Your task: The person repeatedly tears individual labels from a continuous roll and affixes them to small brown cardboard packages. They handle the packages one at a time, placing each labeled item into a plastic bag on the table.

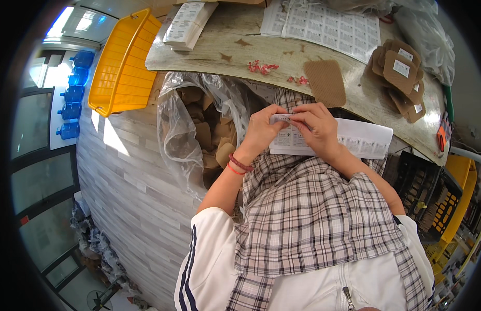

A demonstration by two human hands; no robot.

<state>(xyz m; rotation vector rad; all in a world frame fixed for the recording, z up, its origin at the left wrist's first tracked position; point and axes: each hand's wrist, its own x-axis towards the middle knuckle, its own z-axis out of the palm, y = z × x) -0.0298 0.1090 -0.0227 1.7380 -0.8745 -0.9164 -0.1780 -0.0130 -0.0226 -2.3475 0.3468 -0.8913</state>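
A white sticker sheet [362, 137] printed with rows of small labels lies across my lap, in front of the table edge. Its top edge is curled over between my hands. My left hand [262, 129] pinches the curled edge between thumb and fingers. Close beside it, my right hand [319, 129] has thumb and fingertips closed on the same strip. A brown textured pad [326, 83] with rounded corners sits just beyond my right hand, overhanging the table edge. More brown pads [401, 70], several with white labels stuck on, are piled at the right of the table.
A clear plastic bag [173, 124] full of brown pieces stands left of my lap. More label sheets [328, 28] and a paper bundle [188, 26] lie on the table [225, 59]. Black crates [422, 192] stand at right, a yellow basket [121, 67] at far left.
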